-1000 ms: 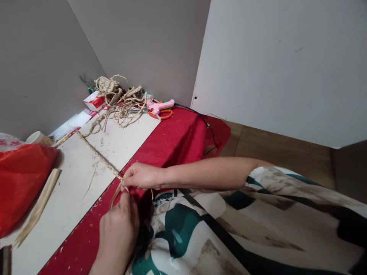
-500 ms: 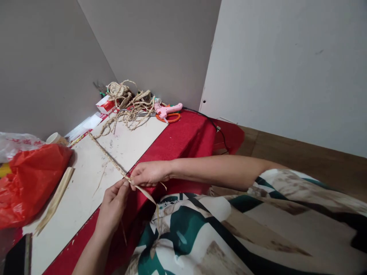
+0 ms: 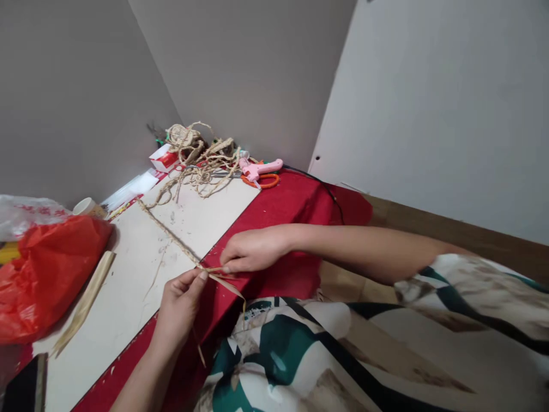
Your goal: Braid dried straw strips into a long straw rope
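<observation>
A thin straw-coloured braid [image 3: 170,235] runs across the white board and joins at its far end the tangled cord there. My left hand [image 3: 182,294] pinches the near end of the braid between thumb and fingers at the board's edge. My right hand [image 3: 253,250], just to the right, is closed on a pale fibre strand [image 3: 215,269] drawn out from the braid. Another loose strand [image 3: 229,286] hangs from the pinch toward my lap, and a thin one dangles below my left hand.
On the white board [image 3: 124,286] lie a bundle of dry leaf strips [image 3: 86,303] and a heap of cord [image 3: 206,166]. A pink glue gun [image 3: 259,168] rests by orange-handled scissors [image 3: 270,182]. A red plastic bag [image 3: 55,274], paper cup [image 3: 88,207] and dark flat object [image 3: 26,384] stand left.
My right hand has moved right, away from my left, pulling a strand out from the braid. My left hand still pinches the braid's end. The camera view has shifted slightly.
</observation>
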Tool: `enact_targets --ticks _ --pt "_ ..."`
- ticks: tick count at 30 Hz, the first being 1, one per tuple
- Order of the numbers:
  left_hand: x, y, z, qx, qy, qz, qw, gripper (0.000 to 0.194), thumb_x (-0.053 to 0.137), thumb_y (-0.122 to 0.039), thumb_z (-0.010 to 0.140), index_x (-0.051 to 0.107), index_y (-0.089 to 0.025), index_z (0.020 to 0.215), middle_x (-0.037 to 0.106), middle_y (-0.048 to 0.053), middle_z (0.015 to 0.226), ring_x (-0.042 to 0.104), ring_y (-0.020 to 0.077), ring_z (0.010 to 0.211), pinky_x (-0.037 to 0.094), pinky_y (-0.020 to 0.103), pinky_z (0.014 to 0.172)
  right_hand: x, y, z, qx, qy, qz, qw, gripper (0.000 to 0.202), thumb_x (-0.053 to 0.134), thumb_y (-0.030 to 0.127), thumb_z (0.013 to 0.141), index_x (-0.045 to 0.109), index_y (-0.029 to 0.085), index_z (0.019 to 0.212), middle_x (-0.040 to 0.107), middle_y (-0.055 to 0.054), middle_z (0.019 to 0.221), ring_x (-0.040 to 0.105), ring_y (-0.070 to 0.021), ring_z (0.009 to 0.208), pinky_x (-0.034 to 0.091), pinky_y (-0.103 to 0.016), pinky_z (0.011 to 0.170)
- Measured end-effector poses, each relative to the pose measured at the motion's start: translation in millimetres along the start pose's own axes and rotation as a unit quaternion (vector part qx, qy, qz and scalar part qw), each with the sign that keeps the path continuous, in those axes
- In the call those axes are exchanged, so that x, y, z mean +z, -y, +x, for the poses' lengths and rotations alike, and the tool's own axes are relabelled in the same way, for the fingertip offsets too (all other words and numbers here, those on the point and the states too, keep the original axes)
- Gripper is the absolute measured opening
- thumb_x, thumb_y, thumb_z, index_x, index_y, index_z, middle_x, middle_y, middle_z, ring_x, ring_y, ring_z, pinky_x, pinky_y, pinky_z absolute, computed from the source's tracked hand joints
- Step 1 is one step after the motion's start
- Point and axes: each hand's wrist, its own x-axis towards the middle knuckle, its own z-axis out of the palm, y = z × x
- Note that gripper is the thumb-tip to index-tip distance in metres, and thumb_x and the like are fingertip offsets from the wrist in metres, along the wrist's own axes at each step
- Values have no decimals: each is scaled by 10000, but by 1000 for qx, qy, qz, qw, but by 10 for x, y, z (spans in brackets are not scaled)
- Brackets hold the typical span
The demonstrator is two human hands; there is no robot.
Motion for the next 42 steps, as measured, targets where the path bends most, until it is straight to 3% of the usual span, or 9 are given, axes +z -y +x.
enact_targets --ticks 3,7,13,18,24,30,35,38,42 --pt "37 80 19 15 19 -13 1000 291 729 -437 716 710 -148 741 421 -75 411 246 38 381 221 172 400 -195 -13 -101 45 1 -63 997 251 458 199 901 674 88 837 637 -47 751 484 -92 636 351 -220 634" --pt "80 154 55 32 28 -32 999 316 700 -463 729 693 -147 715 470 -56 471 282 51 423 243 188 442 -427 47 135 59 -138 -117 982 245 491 194 873 694 98 971 697 -94 914 581 -129 767 397 -243 718" --pt "103 181 69 60 52 -39 996 383 661 -512 718 605 -143 631 453 -42 518 304 79 499 250 223 510 -452 325 1356 22 -144 63 987 172 485 162 840 641 89 844 666 -59 727 600 -86 564 428 -183 520" --pt "128 237 78 81 53 -30 995 372 585 -497 751 506 -177 580 337 -55 514 233 90 507 196 252 506 -275 415 2487 42 -102 60 992 345 539 136 789 598 157 1127 640 -12 690 578 -90 506 441 -189 489" --pt "153 273 86 103 37 -12 994 368 544 -443 760 403 -210 513 266 -48 531 227 105 527 181 277 517 -103 351 3081 56 -112 19 992 102 594 174 752 622 101 686 587 -55 564 567 -147 568 416 -242 545" --pt "156 280 84 105 35 -8 994 337 520 -386 763 388 -217 503 259 -43 536 237 115 541 176 285 521 -159 266 3056 46 -264 103 958 121 585 237 797 554 131 747 608 -36 768 566 -106 732 439 -208 650" --pt "146 260 73 107 35 -14 994 342 530 -409 764 403 -213 516 279 -46 524 243 111 525 193 278 517 -373 357 2602 22 -297 233 926 201 561 142 792 487 165 977 550 35 746 556 -62 616 501 -200 589" --pt "139 239 65 111 37 -19 993 353 554 -440 759 440 -204 521 311 -46 513 258 109 517 222 268 516 -517 385 2167 14 -260 415 872 364 603 90 749 484 176 1082 543 48 716 548 -62 597 513 -198 570" --pt "123 237 75 126 32 -26 991 331 587 -440 761 525 -187 557 436 -25 528 363 125 544 316 263 567 -664 273 1562 25 -150 543 826 208 613 58 725 573 126 918 611 -2 769 571 -58 614 504 -176 572"
